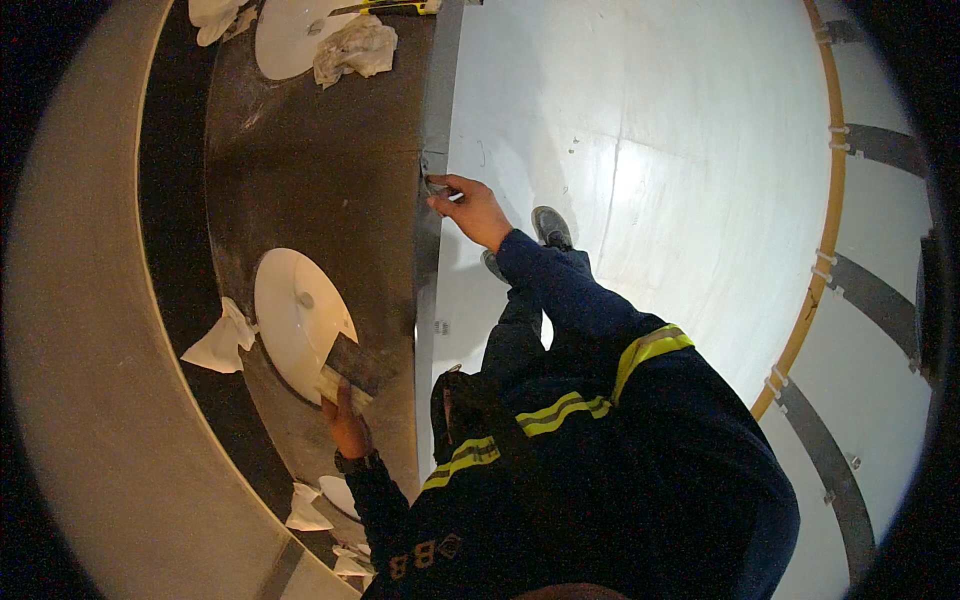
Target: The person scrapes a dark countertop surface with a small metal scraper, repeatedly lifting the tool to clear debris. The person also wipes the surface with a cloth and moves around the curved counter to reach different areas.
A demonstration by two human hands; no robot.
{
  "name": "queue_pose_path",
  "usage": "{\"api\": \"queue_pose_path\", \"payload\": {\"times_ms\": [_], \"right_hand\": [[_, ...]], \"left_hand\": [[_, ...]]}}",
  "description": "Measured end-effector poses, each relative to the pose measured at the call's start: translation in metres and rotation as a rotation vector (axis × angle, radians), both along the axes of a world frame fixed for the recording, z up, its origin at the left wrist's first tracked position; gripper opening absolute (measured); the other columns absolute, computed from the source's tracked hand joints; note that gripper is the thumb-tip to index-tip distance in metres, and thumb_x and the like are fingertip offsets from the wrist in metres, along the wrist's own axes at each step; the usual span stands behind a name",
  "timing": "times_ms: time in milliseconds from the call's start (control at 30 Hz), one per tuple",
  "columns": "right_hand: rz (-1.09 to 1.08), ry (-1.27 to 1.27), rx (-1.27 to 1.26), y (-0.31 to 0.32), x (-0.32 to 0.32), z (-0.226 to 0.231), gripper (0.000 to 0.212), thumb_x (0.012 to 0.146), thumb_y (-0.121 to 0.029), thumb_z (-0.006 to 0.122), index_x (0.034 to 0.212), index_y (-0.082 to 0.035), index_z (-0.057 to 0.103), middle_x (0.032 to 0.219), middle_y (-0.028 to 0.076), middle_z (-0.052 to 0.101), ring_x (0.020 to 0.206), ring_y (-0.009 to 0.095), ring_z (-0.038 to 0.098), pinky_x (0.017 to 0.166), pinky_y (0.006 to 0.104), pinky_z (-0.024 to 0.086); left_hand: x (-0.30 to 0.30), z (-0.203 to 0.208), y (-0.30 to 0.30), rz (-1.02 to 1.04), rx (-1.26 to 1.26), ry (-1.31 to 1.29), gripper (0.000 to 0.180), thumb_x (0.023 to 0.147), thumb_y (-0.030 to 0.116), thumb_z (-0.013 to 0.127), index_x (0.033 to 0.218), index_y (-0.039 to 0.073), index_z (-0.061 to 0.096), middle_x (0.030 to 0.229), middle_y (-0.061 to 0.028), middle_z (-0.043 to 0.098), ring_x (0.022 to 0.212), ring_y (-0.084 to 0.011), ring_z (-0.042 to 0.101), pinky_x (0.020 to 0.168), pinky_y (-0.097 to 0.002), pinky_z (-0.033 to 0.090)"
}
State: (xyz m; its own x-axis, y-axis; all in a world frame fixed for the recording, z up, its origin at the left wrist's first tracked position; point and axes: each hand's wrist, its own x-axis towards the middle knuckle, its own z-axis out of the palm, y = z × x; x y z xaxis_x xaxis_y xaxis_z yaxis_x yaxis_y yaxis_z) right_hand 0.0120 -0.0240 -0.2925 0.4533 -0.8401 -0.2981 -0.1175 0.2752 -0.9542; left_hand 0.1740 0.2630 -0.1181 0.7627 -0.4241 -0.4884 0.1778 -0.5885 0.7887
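My left hand [350, 432] is closed around a flat block [355, 370] with a dark grey face and a cream-coloured edge. I hold it over the near rim of a white oval washbasin [300, 310] set in the dark brown counter [330, 180]. My right hand [470, 208] is at the counter's grey front edge [432, 130], farther from me. Its thumb and fingers are pinched together against that edge. A small pale bit shows at the fingertips, too small to name.
Another basin [295, 40] lies at the far end, with crumpled paper [357, 48] and a yellow-handled tool [400, 7] beside it. White paper [225, 338] sticks out behind the middle basin. A tan pipe [832, 190] runs along the right; my shoe [551, 228] stands on the pale floor.
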Motion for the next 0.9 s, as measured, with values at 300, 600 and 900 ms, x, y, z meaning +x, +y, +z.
{"api": "queue_pose_path", "payload": {"times_ms": [300,600,900], "right_hand": [[-0.055,-0.130,0.124,-0.018,-0.014,-0.002,0.032,0.080,-0.017,0.060,0.111,-0.007,0.057,0.081,0.011,0.063,0.068,0.013,0.060,0.063,0.0249,0.049],[0.014,0.067,-0.028,-0.007,-0.002,0.007,0.036,0.077,-0.024,0.063,0.109,-0.008,0.058,0.088,0.013,0.063,0.070,0.023,0.062,0.069,0.0331,0.050],[-0.096,0.088,-0.210,-0.014,-0.018,0.000,0.034,0.077,-0.018,0.061,0.111,-0.011,0.056,0.093,0.013,0.059,0.077,0.026,0.060,0.071,0.0348,0.048]], "left_hand": [[0.013,-0.016,0.019,0.089,0.116,-0.023,0.055,0.084,0.023,0.054,0.128,-0.002,0.031,0.118,-0.0118,0.043,0.100,-0.0219,0.046,0.084,-0.0316,0.039],[0.026,-0.016,0.041,-0.227,0.294,-0.204,0.056,0.083,0.026,0.056,0.125,-0.003,0.034,0.115,-0.0140,0.046,0.095,-0.0225,0.048,0.080,-0.0317,0.041],[0.027,-0.017,0.031,-0.077,0.153,-0.053,0.051,0.085,0.023,0.052,0.125,-0.002,0.034,0.117,-0.0136,0.044,0.101,-0.0229,0.046,0.084,-0.0329,0.039]]}}
